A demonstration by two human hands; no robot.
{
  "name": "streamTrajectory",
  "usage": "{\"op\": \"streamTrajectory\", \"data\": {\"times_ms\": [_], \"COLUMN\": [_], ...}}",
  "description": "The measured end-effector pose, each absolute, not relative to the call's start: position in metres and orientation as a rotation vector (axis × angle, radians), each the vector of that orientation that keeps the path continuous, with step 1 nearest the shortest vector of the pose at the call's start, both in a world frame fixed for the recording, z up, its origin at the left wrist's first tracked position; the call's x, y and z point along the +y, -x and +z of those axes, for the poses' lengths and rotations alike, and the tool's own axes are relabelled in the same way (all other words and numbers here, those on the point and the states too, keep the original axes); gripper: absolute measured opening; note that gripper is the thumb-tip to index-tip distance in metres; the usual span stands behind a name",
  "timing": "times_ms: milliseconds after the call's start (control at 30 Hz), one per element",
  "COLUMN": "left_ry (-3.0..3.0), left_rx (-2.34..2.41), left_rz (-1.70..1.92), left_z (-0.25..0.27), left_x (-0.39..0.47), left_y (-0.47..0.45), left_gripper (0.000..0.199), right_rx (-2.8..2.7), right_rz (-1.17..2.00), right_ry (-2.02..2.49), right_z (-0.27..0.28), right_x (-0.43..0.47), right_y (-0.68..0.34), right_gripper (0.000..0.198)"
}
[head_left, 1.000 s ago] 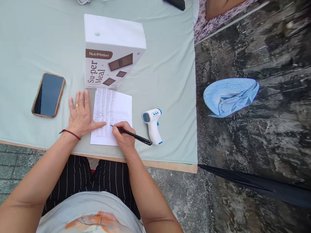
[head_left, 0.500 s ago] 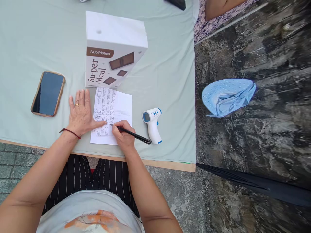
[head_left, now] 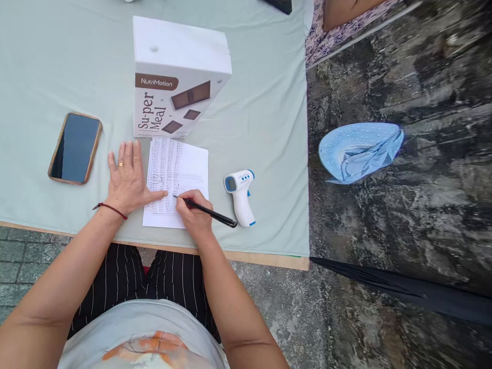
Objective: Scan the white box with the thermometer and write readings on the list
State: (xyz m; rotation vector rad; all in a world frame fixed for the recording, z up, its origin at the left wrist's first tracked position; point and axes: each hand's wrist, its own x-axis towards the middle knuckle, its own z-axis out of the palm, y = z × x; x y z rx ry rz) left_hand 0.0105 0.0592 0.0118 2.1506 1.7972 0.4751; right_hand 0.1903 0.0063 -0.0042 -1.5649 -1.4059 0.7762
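My right hand [head_left: 195, 215] grips a black pen [head_left: 215, 214], its tip on a white sheet of paper [head_left: 192, 166] covered on its left part with rows of small print. Flat on the cloth at the sheet's left edge lies my left hand [head_left: 128, 179], fingers spread and thumb stretched across the paper near the pen tip. Just beyond the sheet stands a white NutriMotion box [head_left: 184, 77]. Right of the pen rests a white and blue infrared thermometer [head_left: 241, 197].
A phone in a brown case [head_left: 75, 148] lies left of my left hand. Pale green cloth [head_left: 269, 128] covers the table. Beyond its right edge, a light blue hat [head_left: 359, 151] is on dark stone [head_left: 423, 215]. A black object [head_left: 280, 5] lies at the far edge of view.
The whole view has shifted very slightly. The pen and both hands stay in nearly the same place on the paper.
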Motion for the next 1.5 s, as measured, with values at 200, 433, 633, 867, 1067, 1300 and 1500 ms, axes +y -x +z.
{"op": "streamTrajectory", "data": {"times_ms": [200,433,633,867,1067,1300,1500], "left_ry": [-2.163,-2.151,-2.152,-2.156,-2.153,-2.153,-2.147], "left_rx": [1.804,1.801,1.796,1.793,1.798,1.802,1.803], "left_rz": [0.482,0.469,0.489,0.474,0.487,0.476,0.475], "left_z": [0.0107,0.012,0.0102,0.0103,0.0101,0.0108,0.0112], "left_x": [0.0594,0.0594,0.0596,0.0602,0.0599,0.0598,0.0598], "left_y": [-0.0101,-0.0103,-0.0098,-0.0091,-0.0094,-0.0097,-0.01], "left_gripper": [0.134,0.134,0.134,0.134,0.134,0.134,0.134], "right_rx": [-1.412,-1.416,-1.426,-1.407,-1.354,-1.386,-1.402], "right_rz": [0.766,0.764,0.767,0.778,0.783,0.793,0.774], "right_ry": [1.551,1.544,1.557,1.542,1.556,1.56,1.543], "right_z": [-0.0043,-0.0052,-0.0053,-0.0048,-0.0061,-0.0063,-0.0051], "right_x": [0.0068,0.0066,0.0069,0.0069,0.0066,0.007,0.007], "right_y": [-0.1903,-0.1901,-0.1907,-0.1908,-0.1911,-0.1921,-0.1912], "right_gripper": [0.008,0.008,0.008,0.008,0.01,0.009,0.008]}}
